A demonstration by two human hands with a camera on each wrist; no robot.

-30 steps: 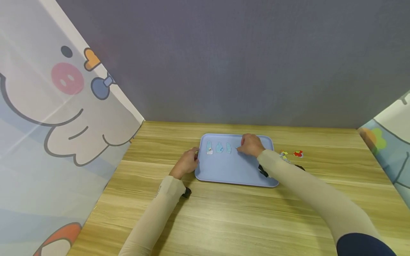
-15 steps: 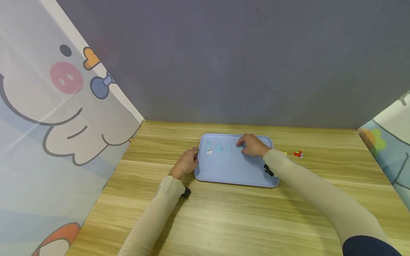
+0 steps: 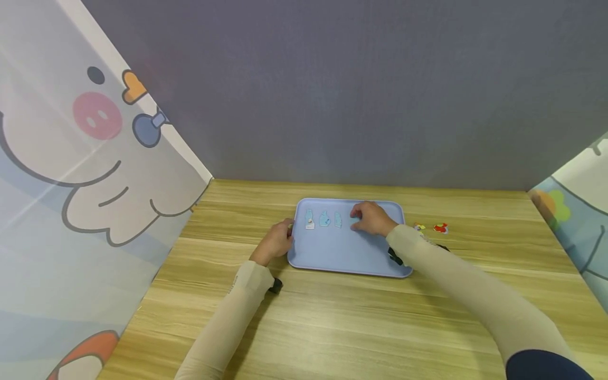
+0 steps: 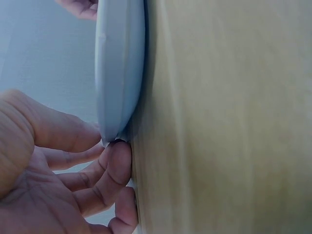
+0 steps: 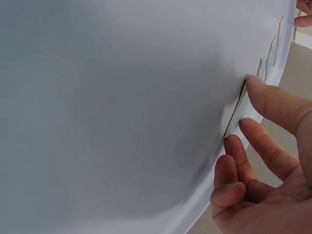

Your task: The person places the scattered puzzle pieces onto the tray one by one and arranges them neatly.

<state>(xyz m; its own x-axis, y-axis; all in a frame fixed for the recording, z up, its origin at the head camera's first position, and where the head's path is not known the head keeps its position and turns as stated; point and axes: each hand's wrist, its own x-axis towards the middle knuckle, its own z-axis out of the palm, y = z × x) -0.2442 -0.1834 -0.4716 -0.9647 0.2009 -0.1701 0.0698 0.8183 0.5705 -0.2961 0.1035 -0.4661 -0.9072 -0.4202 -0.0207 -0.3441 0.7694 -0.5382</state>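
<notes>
A light blue-violet tray lies on the wooden table. My left hand pinches its left rim, thumb above and fingertips below in the left wrist view. Three flat light-blue cut-out pieces stand in a row near the tray's far side: one with a white base, a wider one and a narrow one. To their right, my right hand holds a fourth flat piece by its edges, thumb at one end and fingertips at the other. It lies at the tray surface; the head view mostly hides it.
Right of the tray, a red flat piece lies on the wooden table. Closer to the tray are small yellow-and-grey pieces, partly behind the right sleeve. A grey panel rises behind the table.
The right hand's thumb and fingers have spread a little and shifted slightly right, around the fourth piece. The left hand keeps its place on the tray rim.
</notes>
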